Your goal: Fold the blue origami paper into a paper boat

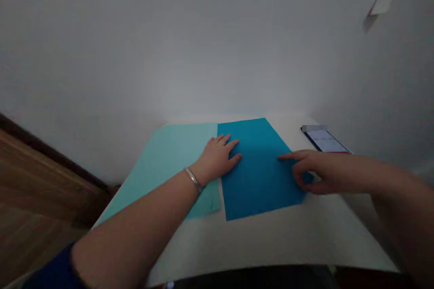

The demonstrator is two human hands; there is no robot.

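Plain grey walls (217, 45) are rising behind a white bench (271, 239), with a phone (325, 141) lying by its right edge. On the bench, a deep blue sheet (254, 185) is lying in front of the person, its left edge running alongside pale turquoise paper (169, 153). For handling the sheet well, I am judging that the left palm should be bearing down evenly along that edge, so the blue is not sliding against the turquoise, while the right fingers are working lightly, without creasing the margin. The left hand (219, 156) is spreading its fingers and resting across where the two colours are meeting, fingertips on the blue, a bracelet (194, 179) circling the wrist. The right hand (315, 167) is extending its index finger over the sheet's right side, seemingly touching it; the other fingers are curling towards the thumb, and I cannot tell whether they are pinching the paper's edge.
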